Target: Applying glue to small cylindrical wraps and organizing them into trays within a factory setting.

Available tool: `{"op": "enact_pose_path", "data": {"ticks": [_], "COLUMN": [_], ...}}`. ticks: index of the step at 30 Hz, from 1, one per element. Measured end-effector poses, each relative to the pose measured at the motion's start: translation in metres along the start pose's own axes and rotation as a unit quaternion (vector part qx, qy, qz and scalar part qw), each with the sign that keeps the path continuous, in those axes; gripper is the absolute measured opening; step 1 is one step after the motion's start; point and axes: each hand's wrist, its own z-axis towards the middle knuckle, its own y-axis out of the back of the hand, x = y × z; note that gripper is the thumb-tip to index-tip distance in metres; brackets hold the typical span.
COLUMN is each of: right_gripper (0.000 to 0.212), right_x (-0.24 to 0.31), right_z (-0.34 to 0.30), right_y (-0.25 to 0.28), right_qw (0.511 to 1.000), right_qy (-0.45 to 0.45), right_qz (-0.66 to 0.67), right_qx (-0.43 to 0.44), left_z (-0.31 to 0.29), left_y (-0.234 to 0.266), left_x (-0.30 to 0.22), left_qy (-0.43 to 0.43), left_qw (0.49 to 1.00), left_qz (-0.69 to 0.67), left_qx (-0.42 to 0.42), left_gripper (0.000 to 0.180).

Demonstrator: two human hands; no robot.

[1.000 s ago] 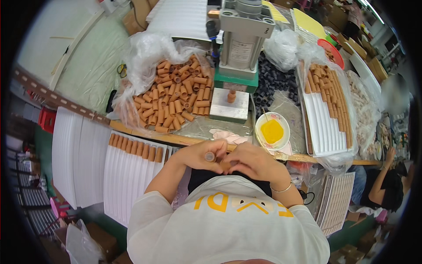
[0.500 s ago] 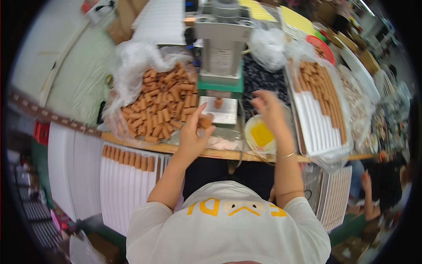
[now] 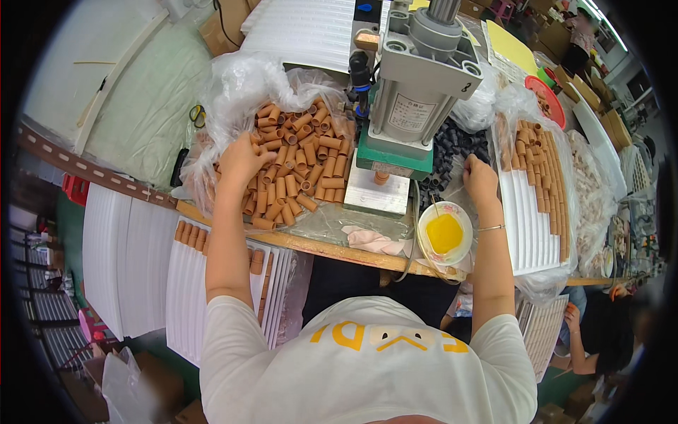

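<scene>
My left hand reaches into the left side of a heap of short brown tubes. Its fingers are bent and close together against the tubes; whether one is between them is hidden. At the front edge of a pile of small dark parts, my right hand is closed, fingertips curled in; what they hold, if anything, is too small to make out. Between the hands stands a grey and green press. A single brown tube stands upright on its metal base plate.
A bowl of yellow stuff and a crumpled pink cloth lie near the table's front edge. At right is a white ridged tray with rows of brown tubes. Another ridged tray sits below my left arm. Scissors lie far left.
My left hand has gone from beside the press, where it held a brown tube, left to the heap. My right hand, earlier with fingers apart, is now closed by the dark parts. The view has shifted.
</scene>
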Motion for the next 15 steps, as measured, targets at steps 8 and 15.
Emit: {"op": "enact_pose_path", "data": {"ticks": [8, 15], "right_gripper": [0.008, 0.007], "right_x": [-0.025, -0.017], "right_z": [-0.055, -0.110], "right_y": [0.005, 0.028], "right_qw": [0.999, 0.956], "right_qy": [0.034, -0.074], "right_qz": [0.038, 0.248], "right_qx": [-0.017, -0.137], "left_z": [-0.028, -0.107], "left_y": [-0.028, -0.044], "left_x": [0.013, -0.041], "left_qy": [-0.096, -0.167], "left_qw": [0.982, 0.773], "left_qz": [-0.158, -0.609], "left_qx": [-0.022, 0.054], "left_gripper": [0.038, 0.031]}}
